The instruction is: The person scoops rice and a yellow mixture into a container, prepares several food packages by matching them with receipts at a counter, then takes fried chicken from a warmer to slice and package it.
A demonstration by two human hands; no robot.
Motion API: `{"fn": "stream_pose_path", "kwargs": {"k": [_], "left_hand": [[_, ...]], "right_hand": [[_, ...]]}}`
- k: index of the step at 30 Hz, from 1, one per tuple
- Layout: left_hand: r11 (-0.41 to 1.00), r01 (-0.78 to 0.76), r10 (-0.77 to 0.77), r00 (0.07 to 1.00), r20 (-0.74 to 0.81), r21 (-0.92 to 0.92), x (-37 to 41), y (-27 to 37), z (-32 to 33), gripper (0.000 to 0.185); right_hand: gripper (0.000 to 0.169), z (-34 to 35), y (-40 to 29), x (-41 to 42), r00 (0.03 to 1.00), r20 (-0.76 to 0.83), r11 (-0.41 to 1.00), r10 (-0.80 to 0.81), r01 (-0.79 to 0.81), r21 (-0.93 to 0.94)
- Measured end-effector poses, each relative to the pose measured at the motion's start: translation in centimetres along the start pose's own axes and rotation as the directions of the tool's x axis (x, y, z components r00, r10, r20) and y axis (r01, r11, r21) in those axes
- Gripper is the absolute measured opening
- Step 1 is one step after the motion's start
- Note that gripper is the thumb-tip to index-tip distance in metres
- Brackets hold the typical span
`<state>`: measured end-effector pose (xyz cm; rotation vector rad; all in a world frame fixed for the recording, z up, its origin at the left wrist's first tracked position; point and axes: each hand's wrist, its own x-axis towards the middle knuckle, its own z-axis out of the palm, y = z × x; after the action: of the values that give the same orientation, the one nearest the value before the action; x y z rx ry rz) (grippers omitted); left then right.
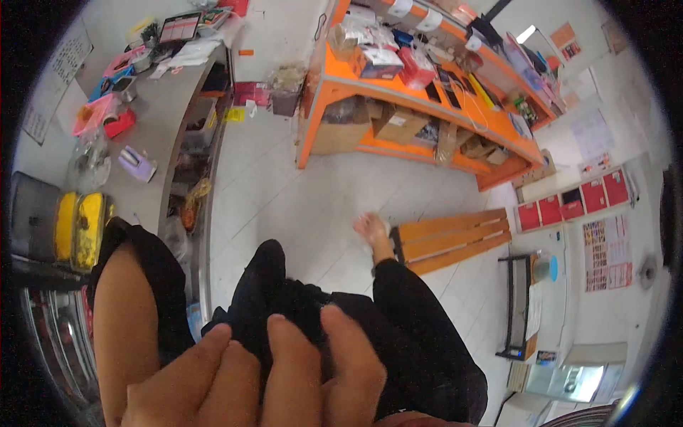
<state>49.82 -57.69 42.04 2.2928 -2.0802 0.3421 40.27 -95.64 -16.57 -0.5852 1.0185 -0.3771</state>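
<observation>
My left hand [256, 368] is very close to the camera at the bottom, its fingers bent and apart; nothing shows between them, and the palm is hidden. Its bare forearm comes from a black sleeve at the left, beside the grey counter [155, 101]. Further off, my right hand [372, 228] reaches out from a long black sleeve, blurred, with its fingers apart and nothing visible in it. It appears in front of the near end of a slatted wooden bench [453, 237]; whether they touch is not clear. Below lie dark clothing and a dark shoe [269, 259] over the tiled floor.
An orange workbench [373, 88] holds boxes and bags, with cartons beneath. On the counter are a tablet [180, 26], pink baskets [93, 115], a purple tape dispenser [137, 163] and a yellow case [88, 229]. Red wall boxes [592, 195] and a black-framed rack [516, 304] stand right.
</observation>
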Motion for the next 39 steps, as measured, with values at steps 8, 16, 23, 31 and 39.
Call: {"fn": "stream_pose_path", "kwargs": {"k": [8, 16, 23, 31, 39], "left_hand": [[0.998, -0.047, 0.048, 0.998, -0.042, 0.03, 15.8, -14.4, 10.5, 0.031], [0.965, -0.242, 0.26, 0.937, 0.233, -0.102, 38.0, -25.6, 17.1, 0.027], [0.959, -0.269, 0.282, 0.879, 0.384, -0.089, 53.3, -30.4, 22.5, 0.024], [0.995, -0.074, 0.099, 0.828, 0.553, -0.067, 68.1, -34.8, 26.5, 0.02], [0.996, 0.089, -0.076, 0.711, 0.699, 0.018, 77.4, -37.6, 28.5, 0.016]], "right_hand": [[0.051, 24.5, -18.4, 5.0, 0.751, 0.656, 0.762, -0.074, 0.466, -0.449], [0.049, 19.2, -27.9, 4.1, 0.944, -0.07, 0.733, -0.323, 0.203, -0.649], [0.05, 10.9, -38.0, 12.2, 0.876, -0.302, 0.925, -0.377, 0.338, -0.175], [0.059, 24.9, -64.6, 24.1, 0.741, 0.316, 0.63, -0.593, 0.671, -0.391], [0.059, 36.1, -71.1, 34.4, 0.665, 0.677, 0.634, -0.316, 0.679, -0.37]]}}
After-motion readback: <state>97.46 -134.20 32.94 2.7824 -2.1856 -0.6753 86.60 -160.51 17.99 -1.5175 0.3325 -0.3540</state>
